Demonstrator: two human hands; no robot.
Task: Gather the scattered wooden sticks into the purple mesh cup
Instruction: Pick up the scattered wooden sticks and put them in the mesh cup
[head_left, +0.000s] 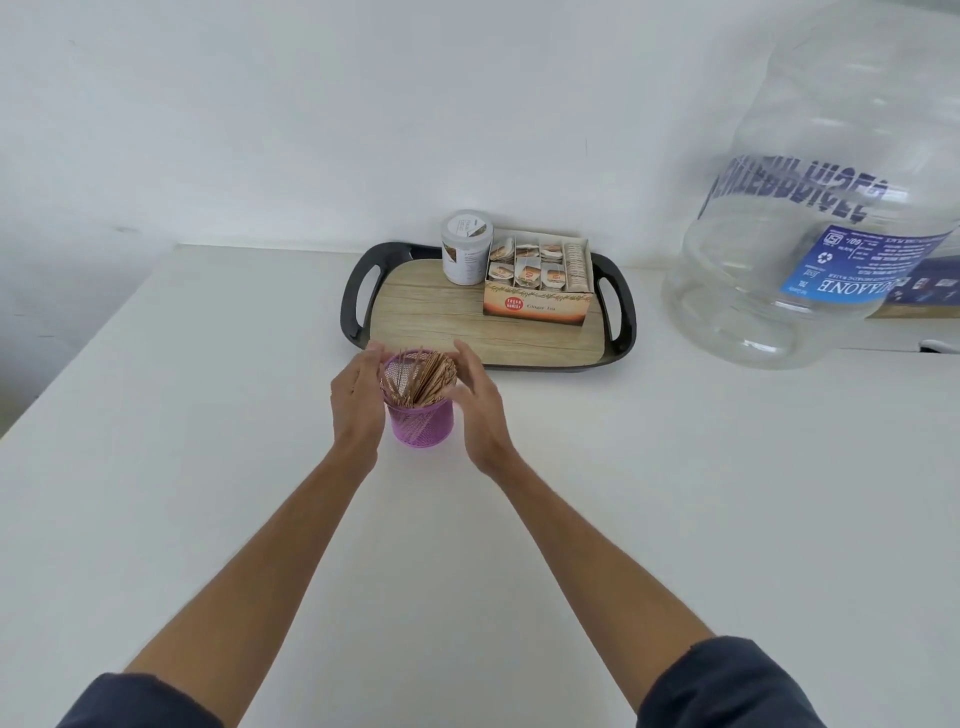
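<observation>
A: What is the biggest thing you see?

B: The white table (675, 519). It fills most of the view and stands against a white wall. Next in size is a clear water jug (810, 208) at the right, turned upside down, with a blue label. What carries it I cannot tell.

A: And after the jug?

B: A black tray (358, 301) with a wood-pattern floor and two handles, at the far side of the table. On it stands an open box of ginger tea (535, 304) with sachets in rows, and just beside it, to the left, a white round canister (466, 249).

A: Where is the task's thing?

B: The purple mesh cup (423, 423) stands upright on the table, just in front of the tray. The wooden sticks (421, 376) are inside it, leaning and rising above the rim.

A: And the hands?

B: The left hand (356, 400) is against the left side of the cup, fingers nearly straight and reaching to the rim. The right hand (480, 410) is at the right side, fingers relaxed and a little spread, near the stick tops. Neither hand is curled around anything. If the right hand really touches the cup, I cannot tell. Both sleeves are dark blue.
</observation>
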